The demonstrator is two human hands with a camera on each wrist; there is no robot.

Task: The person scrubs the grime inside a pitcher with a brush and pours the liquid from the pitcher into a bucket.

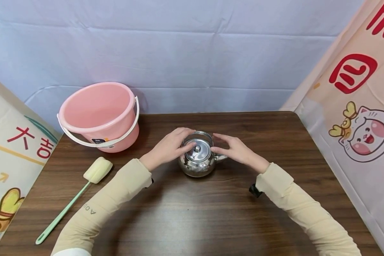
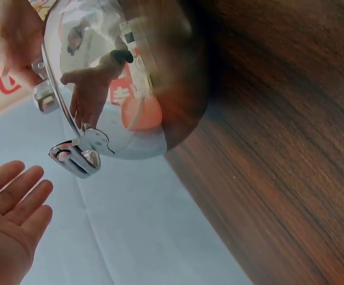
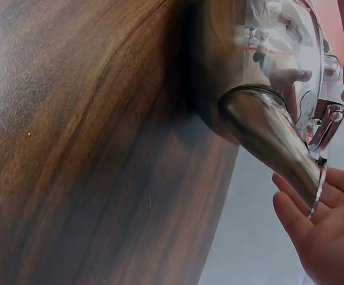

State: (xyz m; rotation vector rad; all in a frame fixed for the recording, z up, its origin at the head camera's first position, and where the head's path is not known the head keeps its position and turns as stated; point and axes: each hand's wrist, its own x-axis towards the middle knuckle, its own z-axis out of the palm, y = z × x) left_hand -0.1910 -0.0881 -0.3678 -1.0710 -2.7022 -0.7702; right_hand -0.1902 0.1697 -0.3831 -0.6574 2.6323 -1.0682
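Flanking a round silver metal kettle (image 1: 196, 168), left hand (image 1: 169, 147) and right hand (image 1: 236, 150) both spread wide, pink plastic bucket (image 1: 119, 128) and green-handled cream sponge brush (image 1: 97, 170) left of them

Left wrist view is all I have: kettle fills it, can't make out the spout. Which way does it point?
Observer: To the person's right, per the head view; the spout is on the right hand's side of the kettle.
Operator: Copy. Anything big left of it on the table?
Observer: Yes, a pink bucket at the far left, mouth up.
Operator: Anything nearer the person on that side?
Observer: A brush, lying flat with its sponge end toward the bucket.
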